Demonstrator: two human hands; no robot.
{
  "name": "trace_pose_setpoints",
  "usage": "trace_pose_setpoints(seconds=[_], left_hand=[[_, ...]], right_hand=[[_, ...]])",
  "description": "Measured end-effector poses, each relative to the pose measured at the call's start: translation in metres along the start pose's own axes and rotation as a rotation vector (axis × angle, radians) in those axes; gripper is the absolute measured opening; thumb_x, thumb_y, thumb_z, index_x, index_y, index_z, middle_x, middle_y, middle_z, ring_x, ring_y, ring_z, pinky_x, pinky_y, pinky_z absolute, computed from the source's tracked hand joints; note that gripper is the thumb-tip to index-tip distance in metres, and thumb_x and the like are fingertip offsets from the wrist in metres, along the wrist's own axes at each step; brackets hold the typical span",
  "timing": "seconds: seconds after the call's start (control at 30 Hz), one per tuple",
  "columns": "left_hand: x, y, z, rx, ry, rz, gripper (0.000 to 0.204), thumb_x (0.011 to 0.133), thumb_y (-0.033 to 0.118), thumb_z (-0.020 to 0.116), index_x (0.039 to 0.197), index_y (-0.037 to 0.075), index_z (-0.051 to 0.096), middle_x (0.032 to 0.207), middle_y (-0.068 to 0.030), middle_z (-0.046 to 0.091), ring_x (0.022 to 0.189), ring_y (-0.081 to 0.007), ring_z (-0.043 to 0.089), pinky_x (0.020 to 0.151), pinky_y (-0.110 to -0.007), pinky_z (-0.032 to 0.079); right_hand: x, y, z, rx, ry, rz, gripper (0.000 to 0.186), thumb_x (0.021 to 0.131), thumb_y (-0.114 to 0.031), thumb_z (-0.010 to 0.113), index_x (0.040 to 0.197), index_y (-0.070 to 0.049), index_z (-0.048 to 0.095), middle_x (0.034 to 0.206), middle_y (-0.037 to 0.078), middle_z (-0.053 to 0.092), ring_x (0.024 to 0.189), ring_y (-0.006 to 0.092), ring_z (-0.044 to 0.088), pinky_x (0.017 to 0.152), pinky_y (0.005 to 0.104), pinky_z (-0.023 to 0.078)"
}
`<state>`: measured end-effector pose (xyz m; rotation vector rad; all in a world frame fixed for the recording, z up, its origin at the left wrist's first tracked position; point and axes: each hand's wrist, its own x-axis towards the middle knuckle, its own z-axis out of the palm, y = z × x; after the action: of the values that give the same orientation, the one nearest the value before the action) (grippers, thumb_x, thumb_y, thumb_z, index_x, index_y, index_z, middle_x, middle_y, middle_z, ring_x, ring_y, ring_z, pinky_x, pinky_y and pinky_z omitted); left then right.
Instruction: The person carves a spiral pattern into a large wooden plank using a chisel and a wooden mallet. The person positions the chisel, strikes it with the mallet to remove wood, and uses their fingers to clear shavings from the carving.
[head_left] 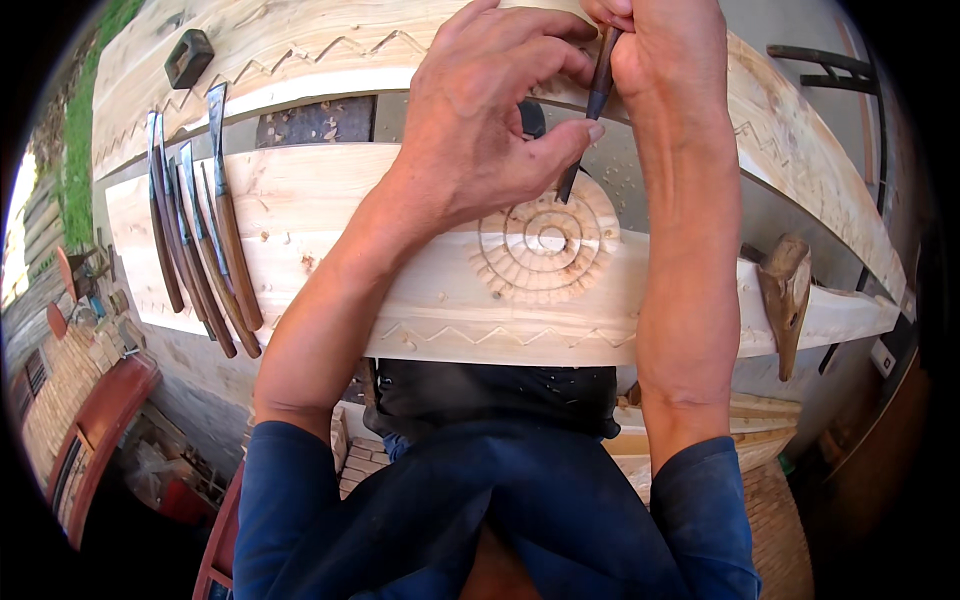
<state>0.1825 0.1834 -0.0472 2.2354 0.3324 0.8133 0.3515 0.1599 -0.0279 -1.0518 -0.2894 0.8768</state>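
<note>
No legible text, label, brand, number or sign appeared in the view. A small white rectangular plate (882,358) near the right rim bore a dark mark, too small to be made out.

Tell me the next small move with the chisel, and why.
Probably check that the tip of the chisel is seated before pressing: it shows over the upper part of the carved rosette, contact is hard to tell, the right hand grips the tool, and the left hand has its thumb at it.
</note>
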Motion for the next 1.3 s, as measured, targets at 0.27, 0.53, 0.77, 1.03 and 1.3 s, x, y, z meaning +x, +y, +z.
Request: trace_pose_setpoints(seconds=[0.27,0.53,0.77,1.03,1.3], left_hand=[[0.005,-0.003,0.000,-0.070,0.061,0.043,0.031,0.075,0.010,0.086,0.100,0.007,0.069,0.122,-0.0128,0.070,0.112,-0.0319,0.066,0.101,-0.047,0.050],[-0.014,-0.005,-0.015,-0.162,0.311,-0.275,0.009,0.084,-0.003,0.068,0.075,-0.003,0.067,0.079,-0.0042,0.067,0.080,-0.0139,0.057,0.075,-0.028,0.045],[-0.006,-0.001,-0.008,-0.212,0.299,-0.231,0.010,0.083,0.004,0.075,0.075,0.001,0.069,0.075,-0.0048,0.067,0.075,-0.0170,0.058,0.072,-0.031,0.045],[0.006,0.002,-0.014,-0.055,-0.077,-0.020,0.017,0.079,0.017,0.091,0.081,0.006,0.078,0.085,-0.0020,0.075,0.088,-0.0223,0.066,0.087,-0.037,0.047],[0.000,-0.004,-0.026,-0.332,-0.139,-0.254,0.021,0.080,0.017,0.091,0.085,0.003,0.077,0.088,-0.0048,0.074,0.098,-0.0214,0.069,0.105,-0.042,0.050]], right_hand=[[-0.001,0.008,0.008,-0.039,0.024,0.074,0.025,0.113,-0.024,0.056,0.113,0.000,0.062,0.072,0.001,0.053,0.049,0.0076,0.039,0.043,0.0232,0.030],[-0.015,0.021,0.056,-0.249,-0.252,0.227,0.025,0.111,-0.024,0.059,0.106,-0.001,0.068,0.069,0.000,0.055,0.052,0.0055,0.043,0.043,0.0241,0.031],[0.008,-0.030,0.006,-0.030,-0.272,0.276,0.032,0.115,-0.033,0.055,0.121,-0.002,0.060,0.073,0.001,0.056,0.046,0.0055,0.040,0.040,0.0211,0.028],[0.018,-0.041,0.006,0.096,-0.209,-0.062,0.032,0.114,-0.034,0.056,0.120,-0.003,0.059,0.078,0.002,0.058,0.048,0.0064,0.043,0.043,0.0214,0.031],[0.033,-0.073,-0.027,0.073,-0.302,-0.074,0.031,0.114,-0.032,0.056,0.120,-0.001,0.059,0.079,0.001,0.056,0.049,0.0053,0.044,0.042,0.0196,0.031]])
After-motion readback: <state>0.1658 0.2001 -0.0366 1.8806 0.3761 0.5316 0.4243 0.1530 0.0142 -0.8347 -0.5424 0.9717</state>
